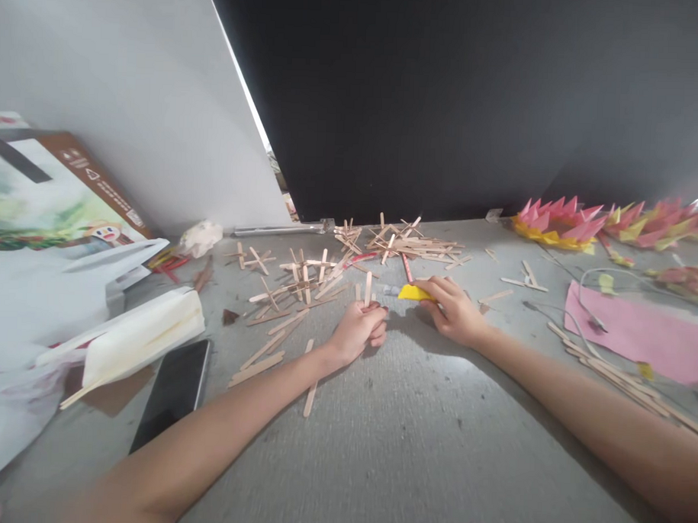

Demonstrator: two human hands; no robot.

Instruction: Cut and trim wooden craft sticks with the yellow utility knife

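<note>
Sticks litter the bench; left hand pinches one stick upright, right hand grips a yellow cutter.

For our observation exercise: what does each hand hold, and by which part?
The left hand grips a wooden stick by its lower end, upright. The right hand holds a yellow cutter by its handle.
</note>
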